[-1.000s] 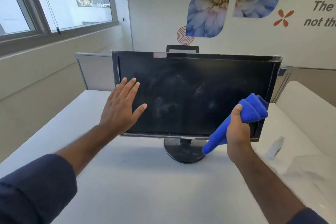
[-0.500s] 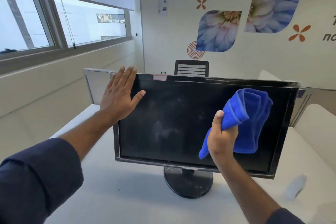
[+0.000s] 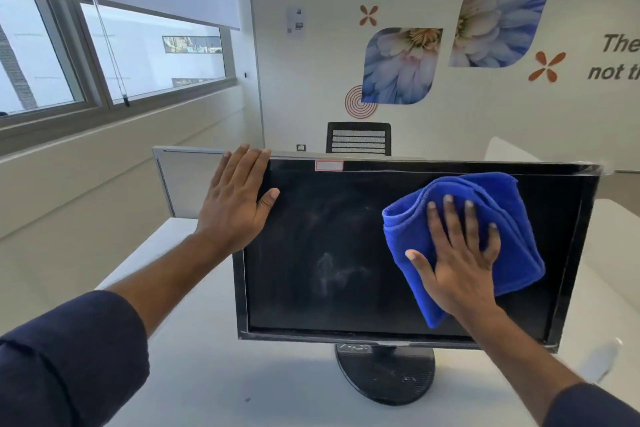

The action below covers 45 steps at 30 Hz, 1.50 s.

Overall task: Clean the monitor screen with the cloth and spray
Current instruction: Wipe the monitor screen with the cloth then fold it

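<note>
A black monitor point(image 3: 329, 253) stands on a round base point(image 3: 384, 378) on the white desk point(image 3: 242, 374). Its dark screen shows pale smudges around the middle. My right hand point(image 3: 457, 253) lies flat with fingers spread on a folded blue cloth point(image 3: 512, 218), pressing it against the right half of the screen. My left hand point(image 3: 235, 204) rests open and flat against the monitor's upper left corner, thumb over the screen edge. A blurred clear spray bottle point(image 3: 602, 360) sits on the desk at the lower right, beside the monitor.
A grey partition panel point(image 3: 183, 180) stands behind the monitor's left side. A black office chair point(image 3: 358, 139) is behind the desk, against a wall with flower decals. Windows run along the left wall.
My right hand went from gripping the bunched cloth in front of the screen to pressing it flat on the right half. My left hand rose to the top left corner.
</note>
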Available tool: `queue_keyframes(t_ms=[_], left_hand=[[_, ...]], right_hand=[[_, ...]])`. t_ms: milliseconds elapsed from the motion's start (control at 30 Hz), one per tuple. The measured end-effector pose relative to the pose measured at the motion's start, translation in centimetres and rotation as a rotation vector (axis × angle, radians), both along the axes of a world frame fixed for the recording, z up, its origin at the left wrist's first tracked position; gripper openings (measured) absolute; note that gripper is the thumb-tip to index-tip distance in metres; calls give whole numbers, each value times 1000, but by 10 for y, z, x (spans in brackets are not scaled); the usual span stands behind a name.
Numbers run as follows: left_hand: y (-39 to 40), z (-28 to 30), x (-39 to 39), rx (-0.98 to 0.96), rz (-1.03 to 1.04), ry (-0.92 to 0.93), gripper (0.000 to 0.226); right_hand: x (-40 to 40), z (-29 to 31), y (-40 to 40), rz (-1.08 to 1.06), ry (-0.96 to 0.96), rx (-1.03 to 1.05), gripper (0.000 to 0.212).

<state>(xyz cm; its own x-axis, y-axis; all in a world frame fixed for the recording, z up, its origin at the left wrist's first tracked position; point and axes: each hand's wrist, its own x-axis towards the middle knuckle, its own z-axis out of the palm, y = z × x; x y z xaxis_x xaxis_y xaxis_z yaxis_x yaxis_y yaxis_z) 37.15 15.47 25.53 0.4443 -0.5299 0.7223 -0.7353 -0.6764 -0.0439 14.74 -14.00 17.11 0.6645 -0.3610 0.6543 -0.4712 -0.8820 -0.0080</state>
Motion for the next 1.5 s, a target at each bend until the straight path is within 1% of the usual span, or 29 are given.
queue_keyframes(t_ms=[100,167,300,433,533,667,800,900,1000,1200,1300,1367,1500], left_hand=[[3,4,8,-6,-42,-18,59],[10,6,15,26,-78,-55,59],[18,-1,26,60,-104,-97,62],[12,-8,28,35,-104,-100,63],[9,-9,30,34,-120,-125,64],[9,-6,35,56,-142,-158,66],[7,-9,32,37,-132,-142,69],[6,-10,29,25,-120,-120,73],[11,-10,31,53,-129,-113,76],[28,-5,41,132,-176,-167,72],[33,-8,42,140,-185,-167,74],[36,-9,44,131,-195,-163,73],[41,-4,49,72,-201,-99,67]], right_hand=[[31,4,26,-21,-97,94,82],[53,0,54,-13,-118,97,81],[85,-17,106,79,-66,-16,79],[95,-55,139,190,60,-148,77],[88,-67,138,208,115,-193,73],[80,-43,118,198,101,-257,67],[90,3,103,6,-40,-173,70],[106,22,114,-44,-111,-81,73],[120,14,140,-11,-116,-42,76],[116,-39,165,172,70,-214,76],[106,-41,156,229,109,-260,75],[102,-30,145,218,70,-269,72],[108,4,132,62,-55,-200,73]])
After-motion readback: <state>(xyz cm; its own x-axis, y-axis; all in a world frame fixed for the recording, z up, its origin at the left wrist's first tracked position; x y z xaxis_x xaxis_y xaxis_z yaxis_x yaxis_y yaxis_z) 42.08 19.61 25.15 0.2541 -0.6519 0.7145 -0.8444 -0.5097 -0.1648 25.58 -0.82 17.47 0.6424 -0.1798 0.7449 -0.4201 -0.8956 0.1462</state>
